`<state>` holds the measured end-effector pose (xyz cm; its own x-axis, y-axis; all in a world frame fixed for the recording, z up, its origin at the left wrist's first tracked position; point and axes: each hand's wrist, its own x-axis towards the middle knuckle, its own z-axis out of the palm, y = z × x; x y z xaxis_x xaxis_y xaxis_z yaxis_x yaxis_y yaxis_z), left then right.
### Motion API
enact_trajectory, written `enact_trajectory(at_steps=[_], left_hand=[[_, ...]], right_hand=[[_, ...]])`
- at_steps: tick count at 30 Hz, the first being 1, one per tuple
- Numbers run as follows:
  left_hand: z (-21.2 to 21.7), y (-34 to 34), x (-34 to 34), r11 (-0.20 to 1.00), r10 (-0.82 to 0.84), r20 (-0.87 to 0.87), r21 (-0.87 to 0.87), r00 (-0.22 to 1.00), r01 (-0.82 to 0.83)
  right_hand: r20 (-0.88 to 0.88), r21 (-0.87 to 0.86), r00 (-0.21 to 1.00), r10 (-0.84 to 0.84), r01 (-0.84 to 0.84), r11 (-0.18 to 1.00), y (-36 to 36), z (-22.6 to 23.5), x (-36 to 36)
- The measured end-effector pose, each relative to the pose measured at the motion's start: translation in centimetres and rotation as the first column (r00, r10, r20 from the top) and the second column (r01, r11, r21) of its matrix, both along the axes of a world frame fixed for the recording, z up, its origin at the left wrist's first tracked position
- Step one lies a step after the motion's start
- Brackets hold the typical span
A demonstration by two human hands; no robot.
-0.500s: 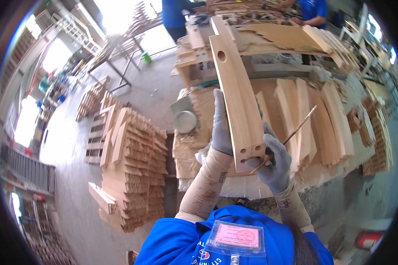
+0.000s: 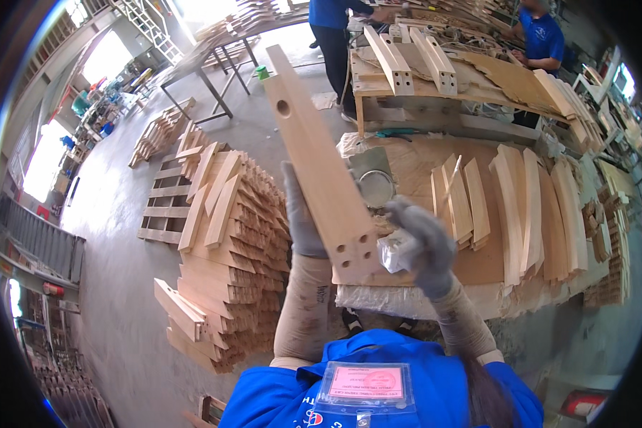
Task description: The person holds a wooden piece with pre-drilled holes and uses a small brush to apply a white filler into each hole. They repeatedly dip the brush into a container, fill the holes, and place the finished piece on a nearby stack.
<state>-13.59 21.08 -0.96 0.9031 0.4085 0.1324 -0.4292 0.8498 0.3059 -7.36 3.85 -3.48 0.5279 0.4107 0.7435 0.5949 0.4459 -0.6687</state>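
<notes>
My left hand [image 2: 305, 227], in a grey glove, grips a long pale wooden piece [image 2: 319, 160] along its left side. The piece slants up to the left, with one larger round hole near its far end and several small holes at its near end. To the right of that near end is my gloved right hand [image 2: 426, 250], blurred and apart from the wood. Its fingers are curled, and a thin pale-tipped stick [image 2: 453, 178] rises from them. Beneath, on the covered table, are a round shallow tin [image 2: 375, 188] and a crumpled white wad [image 2: 392, 254].
Curved wooden pieces [image 2: 524, 214] lie on the table [image 2: 421, 146] to the right. A tall stack of wooden parts [image 2: 225, 285] stands on the floor at left, beside a pallet [image 2: 165, 208]. Behind, two drilled pieces lie on a workbench [image 2: 378, 84]; co-workers in blue stand beyond.
The wooden piece has moved left, away from over the table's middle. My right hand has come off its near end, and the stick now points more upright. The whole view has shifted.
</notes>
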Motion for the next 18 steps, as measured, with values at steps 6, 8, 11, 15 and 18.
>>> enact_trajectory(at_steps=[6,8,11,15,18], left_hand=[[-3.5,5.4,-2.0,0.998,-0.010,0.039,-0.061,0.999,0.012],[-3.6,5.3,-2.0,0.996,0.044,-0.014,-0.071,0.999,-0.045],[-4.2,5.6,-1.7,0.983,-0.045,0.011,-0.180,0.999,0.046],[-4.8,6.1,-1.8,0.983,-0.026,-0.015,-0.183,1.000,0.023],[-5.4,6.4,-2.0,0.982,-0.015,-0.020,-0.187,1.000,0.011]], right_hand=[[-0.520,-0.168,0.815,-0.255,0.195,0.966,-0.7,-0.4,2.4],[-0.494,-0.250,0.836,-0.239,0.126,0.960,0.2,-3.0,3.1],[-0.060,-0.329,0.943,-0.328,0.291,0.898,2.2,-5.7,4.9],[0.134,-0.358,0.934,-0.332,0.358,0.862,3.5,-6.8,5.9],[-0.282,-0.482,0.914,-0.292,0.129,0.867,2.1,-6.1,5.6]])
